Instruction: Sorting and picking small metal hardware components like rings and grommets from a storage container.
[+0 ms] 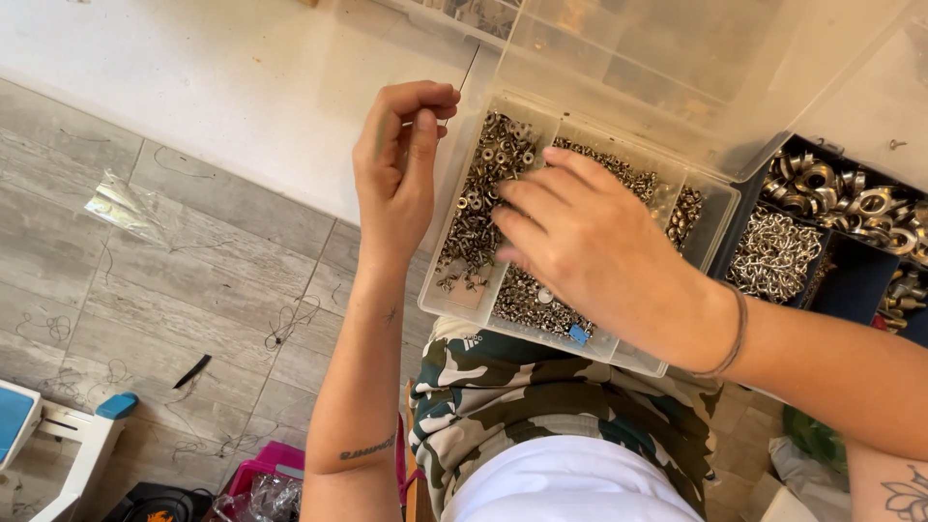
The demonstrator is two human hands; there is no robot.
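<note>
Clear box (pixel 462 290) of small metal eyelets (pixel 488 179) rests on the person's lap, lid up. Right hand (pixel 590 246) lies in it, fingers spread over the eyelets; whether it grips any, I cannot tell. Left hand (pixel 398 164), left of the box, pinches something tiny. Right of the box, a dark tray (pixel 851 285) holds chain (pixel 773 256) and rings (pixel 851 198).

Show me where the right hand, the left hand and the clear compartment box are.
right hand (pixel 590 242), head view, back of the hand.
left hand (pixel 394 179), head view, back of the hand.
clear compartment box (pixel 454 198), head view, left outer wall.
</note>
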